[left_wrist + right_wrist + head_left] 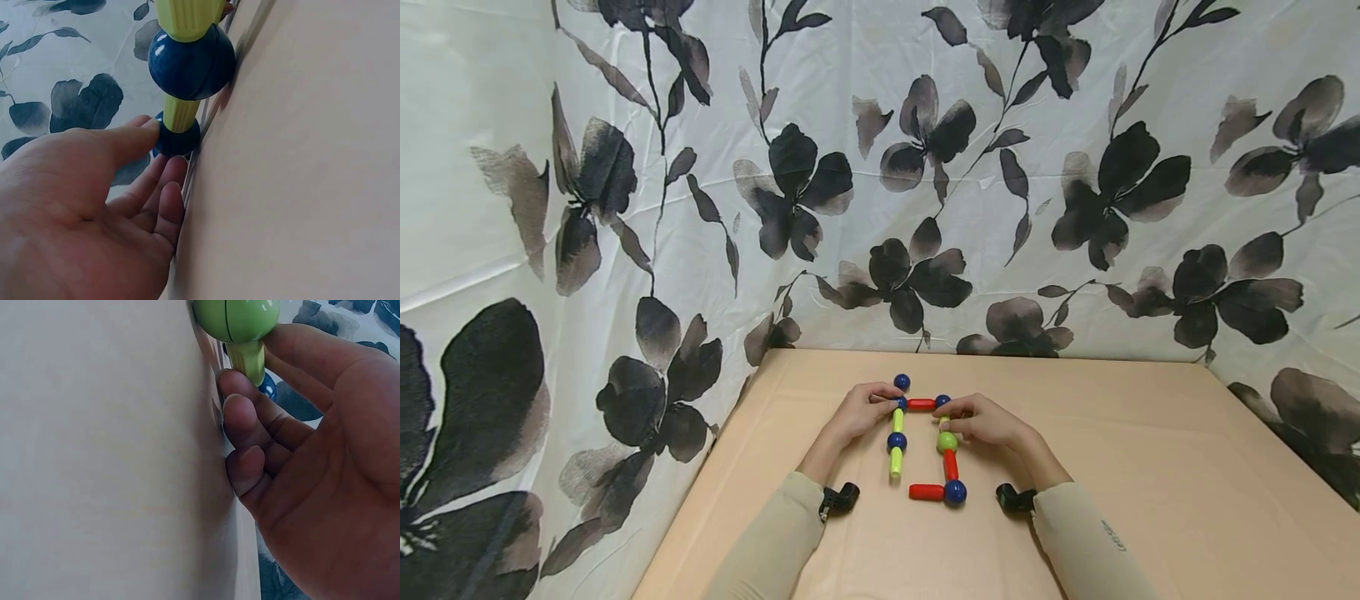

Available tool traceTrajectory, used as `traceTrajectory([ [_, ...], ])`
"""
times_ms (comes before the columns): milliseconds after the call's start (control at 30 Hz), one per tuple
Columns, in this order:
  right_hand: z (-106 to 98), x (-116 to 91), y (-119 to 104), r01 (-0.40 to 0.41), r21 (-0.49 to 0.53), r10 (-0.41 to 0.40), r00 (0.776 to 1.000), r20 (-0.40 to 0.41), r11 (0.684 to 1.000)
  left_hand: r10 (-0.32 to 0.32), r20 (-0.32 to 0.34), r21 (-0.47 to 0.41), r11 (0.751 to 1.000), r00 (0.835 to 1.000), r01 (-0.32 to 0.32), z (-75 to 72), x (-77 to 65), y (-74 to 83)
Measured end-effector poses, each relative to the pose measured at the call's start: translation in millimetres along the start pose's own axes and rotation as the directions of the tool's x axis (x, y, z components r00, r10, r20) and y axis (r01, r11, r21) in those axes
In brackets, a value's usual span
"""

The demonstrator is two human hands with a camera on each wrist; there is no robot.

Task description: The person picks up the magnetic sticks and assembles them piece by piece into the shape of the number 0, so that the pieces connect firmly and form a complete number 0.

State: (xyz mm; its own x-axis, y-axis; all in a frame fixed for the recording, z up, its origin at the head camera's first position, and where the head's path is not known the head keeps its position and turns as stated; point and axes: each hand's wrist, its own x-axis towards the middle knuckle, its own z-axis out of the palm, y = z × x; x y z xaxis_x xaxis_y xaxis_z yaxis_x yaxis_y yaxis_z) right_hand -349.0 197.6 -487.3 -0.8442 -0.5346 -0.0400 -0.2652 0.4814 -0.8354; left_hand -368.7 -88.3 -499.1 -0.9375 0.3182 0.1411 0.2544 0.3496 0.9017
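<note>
My left hand (859,414) pinches a blue ball (179,137) between thumb and fingers. From that ball a yellow-green rod (898,420) runs toward me to another blue ball (897,442), then a second yellow-green rod (895,463) with a free end. A red rod (921,405) spans to the blue ball (942,402) on the right. My right hand (992,421) pinches the yellow-green rod (247,359) below it, just above a green ball (947,442). Nearer me follow a red rod (951,464), a blue ball (955,492) and a red rod (927,492) pointing left.
One more blue ball (902,382) sits just beyond my left fingertips; whether it touches the frame I cannot tell. The pieces lie on a tan tabletop (1150,467). A white cloth with dark flowers (1000,208) hangs behind the table's far edge.
</note>
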Motion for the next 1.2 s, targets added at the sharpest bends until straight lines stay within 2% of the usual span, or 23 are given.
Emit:
traceTrajectory([
  [167,1,0,-1,-0.013,-0.010,0.013,1.000,-0.005,1.000,-0.003,-0.048,0.024,1.000,0.999,0.004,0.9,3.9,4.9],
  [367,1,0,-1,-0.010,-0.005,0.010,1.000,-0.007,1.000,0.005,-0.115,0.064,0.998,0.993,0.002,5.3,15.4,12.3],
  [500,1,-1,-1,-0.019,-0.012,0.018,1.000,-0.005,1.000,0.010,-0.089,0.068,0.998,0.996,-0.004,7.8,24.2,15.0],
  [767,2,-3,0,0.001,-0.017,-0.001,1.000,0.001,1.000,0.039,-0.007,0.206,0.978,0.999,-0.037,13.5,34.4,13.0],
  [1033,3,-3,0,-0.012,-0.001,0.012,1.000,0.001,1.000,0.030,0.014,0.261,0.965,0.999,-0.033,16.3,36.5,12.7],
  [1200,4,-3,0,-0.010,0.000,0.010,1.000,0.000,1.000,0.024,0.005,0.285,0.958,1.000,-0.024,16.7,36.1,14.4],
])
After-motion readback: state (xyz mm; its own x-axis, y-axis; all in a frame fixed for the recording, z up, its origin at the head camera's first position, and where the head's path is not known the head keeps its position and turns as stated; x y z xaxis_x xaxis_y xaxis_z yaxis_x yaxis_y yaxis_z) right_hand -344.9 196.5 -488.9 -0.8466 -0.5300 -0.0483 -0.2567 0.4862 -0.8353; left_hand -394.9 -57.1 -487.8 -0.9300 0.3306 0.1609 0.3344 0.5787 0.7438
